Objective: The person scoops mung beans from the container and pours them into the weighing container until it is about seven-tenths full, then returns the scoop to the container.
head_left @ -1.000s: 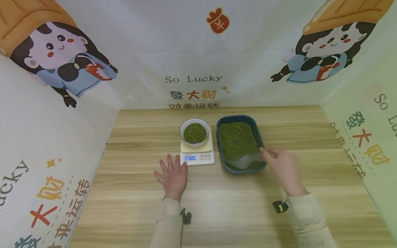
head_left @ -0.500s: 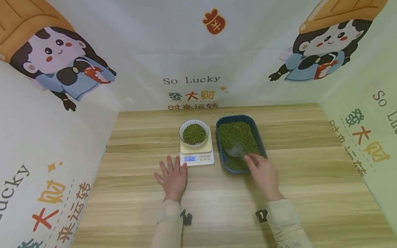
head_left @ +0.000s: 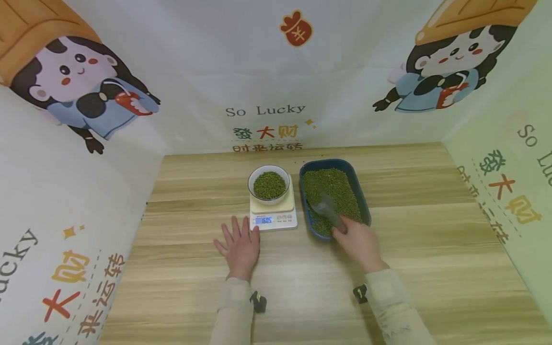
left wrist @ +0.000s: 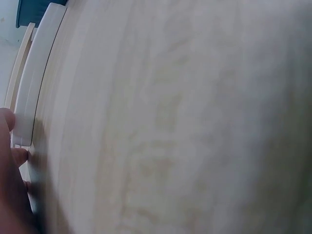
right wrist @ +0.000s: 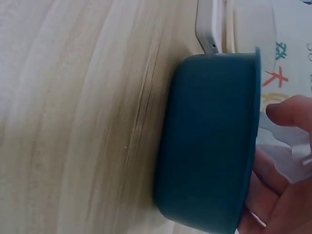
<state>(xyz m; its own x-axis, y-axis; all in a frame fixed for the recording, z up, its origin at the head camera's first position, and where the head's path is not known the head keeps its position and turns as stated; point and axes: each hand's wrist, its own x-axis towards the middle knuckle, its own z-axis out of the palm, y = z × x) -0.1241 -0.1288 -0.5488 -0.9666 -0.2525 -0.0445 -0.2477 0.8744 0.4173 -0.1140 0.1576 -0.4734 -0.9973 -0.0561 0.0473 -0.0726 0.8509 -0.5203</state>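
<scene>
My right hand (head_left: 359, 242) grips the handle of a translucent grey scoop (head_left: 324, 207) over the near part of a dark blue tub (head_left: 366, 211). The scoop's head lies at the green mung beans (head_left: 332, 179) in that tub. In the right wrist view, thumb and fingers are around the scoop (right wrist: 290, 151) at the tub's rim (right wrist: 258, 97). My left hand (head_left: 242, 251) lies on the table with fingers spread, fingertips right at the near left corner of a white kitchen scale (head_left: 276, 223). On the scale stands a white bowl (head_left: 270, 202) with more mung beans.
The scale's lit display (head_left: 264, 221) shows digits reading 1605. A few loose beans lie on the wooden table (head_left: 194, 191) behind the tub. Printed cloth walls (head_left: 194, 96) close off the back and both sides.
My right hand has moved left and slightly down with the scoop, from the tub's right rim to its near edge. The left hand, scale and bowl have stayed in place.
</scene>
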